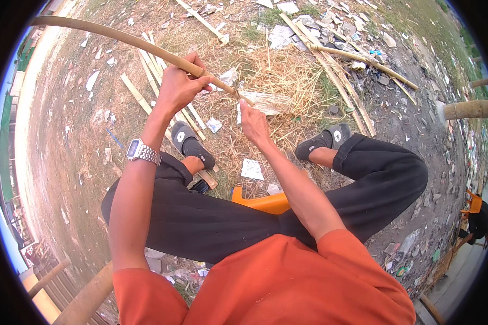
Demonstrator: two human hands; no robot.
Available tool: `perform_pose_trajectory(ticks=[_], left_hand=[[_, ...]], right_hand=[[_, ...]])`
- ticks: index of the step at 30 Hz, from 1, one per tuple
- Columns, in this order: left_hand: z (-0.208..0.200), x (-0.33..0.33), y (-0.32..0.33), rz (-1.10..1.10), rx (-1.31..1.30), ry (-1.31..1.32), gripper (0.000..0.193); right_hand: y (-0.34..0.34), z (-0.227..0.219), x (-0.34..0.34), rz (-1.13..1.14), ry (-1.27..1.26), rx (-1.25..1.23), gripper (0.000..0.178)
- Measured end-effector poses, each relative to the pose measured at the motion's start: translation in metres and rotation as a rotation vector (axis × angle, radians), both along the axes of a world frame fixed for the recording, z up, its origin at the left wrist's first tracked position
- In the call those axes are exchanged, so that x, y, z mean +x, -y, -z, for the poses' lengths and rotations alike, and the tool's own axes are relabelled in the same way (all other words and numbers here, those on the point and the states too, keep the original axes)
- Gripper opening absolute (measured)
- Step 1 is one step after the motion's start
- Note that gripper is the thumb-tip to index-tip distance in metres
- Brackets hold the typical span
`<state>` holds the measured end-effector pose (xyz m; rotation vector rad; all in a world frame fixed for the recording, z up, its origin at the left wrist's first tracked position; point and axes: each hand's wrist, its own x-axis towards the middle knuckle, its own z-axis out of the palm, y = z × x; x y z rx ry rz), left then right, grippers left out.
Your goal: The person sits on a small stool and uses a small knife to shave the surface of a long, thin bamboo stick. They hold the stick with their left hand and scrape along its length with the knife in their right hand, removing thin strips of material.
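Note:
A long bamboo strip (119, 37) curves in from the upper left and ends in front of me. My left hand (183, 85) is closed around it near that end, thumb and fingers pinching it. At the tip, my right hand (254, 123) is closed, its fingertips against the bamboo. A thin dark sliver shows there, too small to tell whether it is a blade; whatever else the right hand holds is hidden. Pale shavings (279, 73) lie in a heap on the ground beyond the right hand.
Split bamboo strips (141, 95) lie by my left foot, and more bamboo lengths (331, 70) lie at the far right. An orange plastic seat (263, 203) is under my legs. Paper scraps and litter cover the ground. A bamboo post (469, 110) stands at right; another person (480, 223) is beyond.

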<state>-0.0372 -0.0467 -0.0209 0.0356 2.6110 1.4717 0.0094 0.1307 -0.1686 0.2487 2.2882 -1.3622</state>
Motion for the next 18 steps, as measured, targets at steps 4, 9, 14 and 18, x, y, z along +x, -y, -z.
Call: perform_pose_trajectory(ticks=[4, 9, 14, 18], left_hand=[[-0.005, -0.003, -0.007, 0.028, -0.014, 0.001, 0.020], [0.002, 0.000, 0.000, -0.009, 0.009, 0.006, 0.021], [-0.007, 0.002, -0.009, 0.028, -0.057, 0.007, 0.020], [-0.005, 0.002, -0.004, -0.012, 0.026, 0.001, 0.018]], right_hand=[[-0.006, 0.052, 0.001, 0.121, -0.016, 0.154, 0.075], [0.001, 0.019, -0.012, 0.026, -0.038, 0.073, 0.075], [-0.017, 0.064, -0.005, 0.078, 0.055, 0.206, 0.077], [-0.004, 0.013, -0.010, 0.015, -0.001, 0.016, 0.079]])
